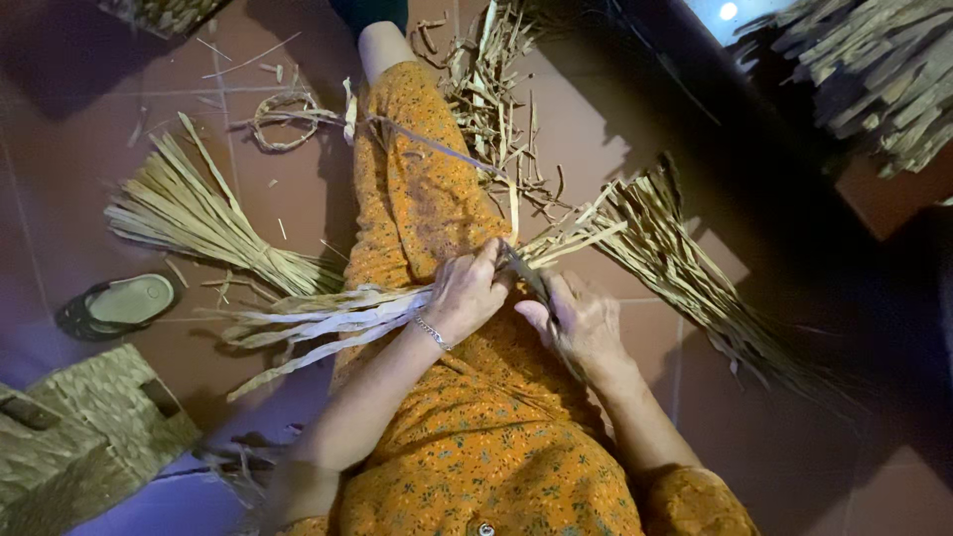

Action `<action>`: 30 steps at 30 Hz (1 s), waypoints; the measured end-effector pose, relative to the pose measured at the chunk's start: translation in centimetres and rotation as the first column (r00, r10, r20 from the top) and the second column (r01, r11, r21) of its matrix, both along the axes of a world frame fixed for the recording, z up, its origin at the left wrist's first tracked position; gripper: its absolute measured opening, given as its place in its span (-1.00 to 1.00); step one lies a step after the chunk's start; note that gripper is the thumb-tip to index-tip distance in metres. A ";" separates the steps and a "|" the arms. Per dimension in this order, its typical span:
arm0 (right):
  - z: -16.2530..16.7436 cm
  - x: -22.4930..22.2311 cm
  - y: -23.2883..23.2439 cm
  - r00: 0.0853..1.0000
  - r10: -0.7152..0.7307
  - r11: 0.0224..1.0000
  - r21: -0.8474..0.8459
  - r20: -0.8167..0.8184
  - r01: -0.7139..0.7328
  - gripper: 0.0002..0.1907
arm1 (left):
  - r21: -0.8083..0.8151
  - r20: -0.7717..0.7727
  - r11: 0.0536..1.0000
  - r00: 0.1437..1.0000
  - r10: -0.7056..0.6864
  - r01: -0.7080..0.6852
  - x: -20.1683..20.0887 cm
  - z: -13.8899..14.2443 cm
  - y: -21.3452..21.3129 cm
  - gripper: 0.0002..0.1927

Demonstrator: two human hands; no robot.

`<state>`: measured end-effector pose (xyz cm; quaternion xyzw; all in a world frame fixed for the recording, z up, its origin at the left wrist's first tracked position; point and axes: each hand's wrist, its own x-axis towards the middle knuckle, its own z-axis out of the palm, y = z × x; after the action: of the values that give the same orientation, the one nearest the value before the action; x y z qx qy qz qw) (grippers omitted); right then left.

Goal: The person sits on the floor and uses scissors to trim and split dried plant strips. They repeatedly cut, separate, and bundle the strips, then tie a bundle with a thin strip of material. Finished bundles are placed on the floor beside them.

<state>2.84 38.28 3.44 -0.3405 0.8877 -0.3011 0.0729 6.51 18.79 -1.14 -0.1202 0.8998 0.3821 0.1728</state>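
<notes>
Orange flowered cloth (476, 447) covered the lap; above it, left hand (467, 295) fingers pinched pale dried reed strips (328, 316) and right hand (581, 320) fingers curled around them, over the tiled floor (69, 189)

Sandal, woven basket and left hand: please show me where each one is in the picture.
sandal (124, 303), head view, on its pale insole.
woven basket (94, 422), head view, on its top woven face.
left hand (469, 293), head view, on the back of the hand.
</notes>
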 end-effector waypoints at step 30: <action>-1.6 -11.0 -1.7 0.651 -0.106 0.673 -0.427 0.752 0.604 -0.71 | -0.019 -0.131 0.975 0.967 -0.220 0.219 2.5 -0.2 0.0 -0.43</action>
<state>-8.19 36.59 1.79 -0.0153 0.6880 -0.6973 0.2004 8.99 18.75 -1.33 0.0054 0.9180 0.3657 0.1537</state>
